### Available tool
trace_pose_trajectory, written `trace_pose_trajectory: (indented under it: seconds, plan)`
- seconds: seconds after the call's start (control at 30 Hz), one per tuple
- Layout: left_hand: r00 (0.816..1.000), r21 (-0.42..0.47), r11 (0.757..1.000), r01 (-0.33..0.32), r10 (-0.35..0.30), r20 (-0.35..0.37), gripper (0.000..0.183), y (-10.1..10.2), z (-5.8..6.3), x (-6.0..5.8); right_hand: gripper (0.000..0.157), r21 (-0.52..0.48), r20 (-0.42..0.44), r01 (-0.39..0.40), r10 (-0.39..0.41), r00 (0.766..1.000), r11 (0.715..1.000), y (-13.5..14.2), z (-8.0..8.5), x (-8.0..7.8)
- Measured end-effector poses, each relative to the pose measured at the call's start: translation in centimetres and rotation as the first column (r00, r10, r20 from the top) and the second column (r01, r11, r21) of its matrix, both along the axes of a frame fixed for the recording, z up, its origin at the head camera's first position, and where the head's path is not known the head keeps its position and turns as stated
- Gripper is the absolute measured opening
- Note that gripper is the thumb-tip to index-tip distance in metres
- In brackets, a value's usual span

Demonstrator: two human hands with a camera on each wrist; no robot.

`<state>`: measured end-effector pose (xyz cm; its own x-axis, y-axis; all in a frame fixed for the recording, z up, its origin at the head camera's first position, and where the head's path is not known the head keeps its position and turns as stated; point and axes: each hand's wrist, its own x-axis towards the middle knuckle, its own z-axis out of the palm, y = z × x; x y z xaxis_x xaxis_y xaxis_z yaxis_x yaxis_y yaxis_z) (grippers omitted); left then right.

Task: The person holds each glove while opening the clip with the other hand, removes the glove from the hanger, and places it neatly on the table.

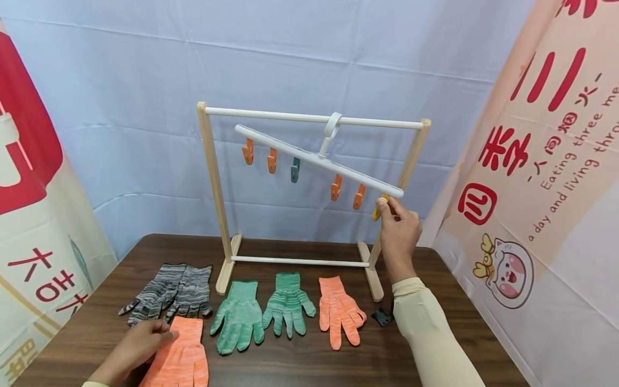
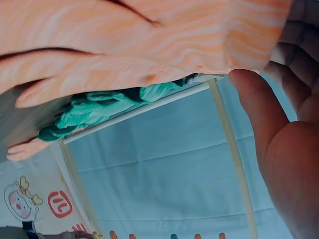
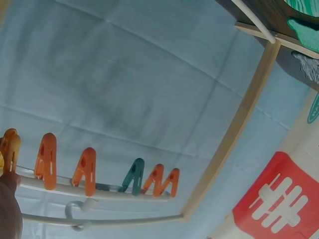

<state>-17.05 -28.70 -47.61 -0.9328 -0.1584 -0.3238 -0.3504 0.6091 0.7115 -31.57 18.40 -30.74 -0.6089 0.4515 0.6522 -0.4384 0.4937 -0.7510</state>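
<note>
My left hand [image 1: 137, 346] pinches the cuff of an orange glove [image 1: 182, 355] at the front left. In the left wrist view this glove [image 2: 164, 40] hangs from between thumb and fingers. My right hand [image 1: 402, 234] pinches a yellow clothespin [image 1: 375, 214] at the low right end of a white clip hanger [image 1: 280, 144]. The hanger tilts, its left end higher, and hooks over the rack's top rod [image 1: 271, 114]. Along it hang several orange clothespins [image 1: 336, 188] and one green clothespin [image 1: 295, 170], all without gloves.
On the brown table [image 1: 285, 371] lie a grey striped pair of gloves [image 1: 181, 287], two green gloves [image 1: 239, 317] and another orange glove [image 1: 340, 312]. A small black object [image 1: 382, 317] sits beside my right sleeve. The rack's wooden feet [image 1: 371, 274] stand behind the gloves.
</note>
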Motion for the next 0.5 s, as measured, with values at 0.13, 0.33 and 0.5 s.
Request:
trace_pose_trajectory:
  seconds: [0.13, 0.33, 0.5]
  plan:
    - [1.0, -0.011, 1.0, -0.025, 0.025, 0.005, 0.029, 0.1, 0.1, 0.3, 0.038, -0.002, -0.002, -0.014, 0.014, 1.0, 1.0, 0.1, 0.0, 0.0]
    - [0.997, -0.055, 0.997, -0.05, 0.047, -0.053, 0.028, 0.0, 0.5, 0.8, 0.04, -0.012, -0.02, -0.01, 0.01, 1.0, 1.0, 0.1, 0.1, -0.1]
    - [0.997, -0.128, 0.991, -0.029, 0.019, -0.081, 0.04, -0.4, 1.4, 0.8, 0.038, -0.019, -0.027, -0.012, 0.011, 1.0, 1.0, 0.2, 0.2, 0.0]
